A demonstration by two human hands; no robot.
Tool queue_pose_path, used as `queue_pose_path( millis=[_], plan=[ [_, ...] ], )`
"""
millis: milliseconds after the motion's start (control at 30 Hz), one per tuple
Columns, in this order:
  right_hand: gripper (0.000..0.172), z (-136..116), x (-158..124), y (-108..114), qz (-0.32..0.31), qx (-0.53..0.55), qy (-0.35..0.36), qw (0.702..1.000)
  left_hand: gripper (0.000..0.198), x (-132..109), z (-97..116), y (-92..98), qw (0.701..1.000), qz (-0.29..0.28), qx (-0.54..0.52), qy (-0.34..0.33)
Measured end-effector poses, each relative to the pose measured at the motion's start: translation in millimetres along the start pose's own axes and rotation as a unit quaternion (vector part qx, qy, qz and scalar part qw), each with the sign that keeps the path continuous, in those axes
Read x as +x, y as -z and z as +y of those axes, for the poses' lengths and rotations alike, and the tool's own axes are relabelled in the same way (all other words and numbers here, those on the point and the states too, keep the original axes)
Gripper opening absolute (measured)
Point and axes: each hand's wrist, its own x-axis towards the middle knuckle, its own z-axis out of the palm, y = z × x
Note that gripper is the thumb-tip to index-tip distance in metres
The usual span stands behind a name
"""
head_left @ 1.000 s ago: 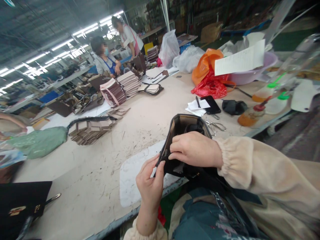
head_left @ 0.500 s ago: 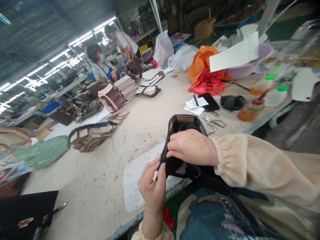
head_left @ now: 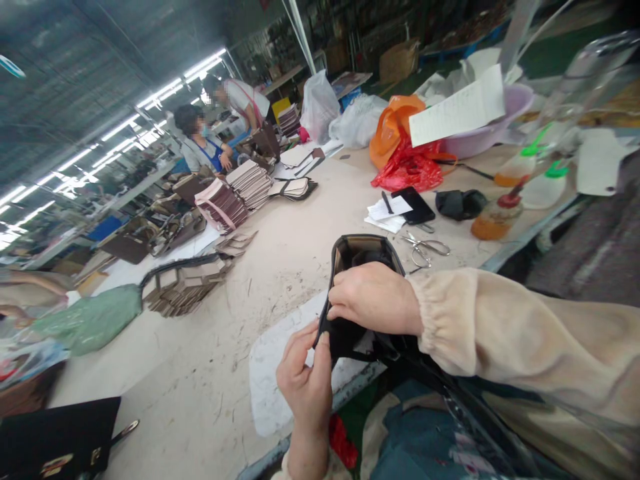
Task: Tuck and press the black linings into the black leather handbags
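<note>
A black bag (head_left: 345,337), its mouth open and a tan lining edge showing, rests at the table's near edge over a white sheet (head_left: 270,373). My left hand (head_left: 305,373) pinches the bag's left rim between thumb and fingers. Across the opening lies my right hand (head_left: 373,300), its fingers curled onto the inner side of the same rim, a little farther along. The right fingertips are partly hidden against the black material. Scissors (head_left: 425,249) lie just beyond the bag.
Bottles of amber liquid (head_left: 497,217), a phone (head_left: 414,205) and a red plastic bag (head_left: 407,170) lie at the right. Stacked brown pieces (head_left: 185,287) and a green bag (head_left: 93,319) stand left. Another black bag (head_left: 60,433) lies near left. Two people (head_left: 205,143) work at the back.
Both hands keep their hold on the bag's rim. My right hand and the bag have shifted slightly left in view, and the camera has turned a little.
</note>
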Motion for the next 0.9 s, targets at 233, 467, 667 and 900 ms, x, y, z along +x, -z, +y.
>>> queue_pose_path(
  millis=[233, 467, 667, 900],
  plan=[
    [0.030, -1, 2, -3, 0.006, 0.004, -0.009, 1.000, 0.009, 2, 3, -2.7, 1.000, -0.001, 0.009, -0.002],
    [0.028, -1, 0, -1, -0.006, 0.010, -0.016, 1.000, 0.011, 3, 0, -1.7, 1.000, -0.009, -0.003, 0.004],
    [0.026, 2, -7, -1, -0.002, 0.020, -0.005, 1.000, 0.014, 1, -7, -0.1, 1.000, -0.015, -0.002, 0.017],
    [0.026, 3, -7, -1, -0.008, 0.015, -0.019, 1.000, 0.019, 6, -7, -1.1, 0.999, -0.014, 0.034, -0.003]
  ],
)
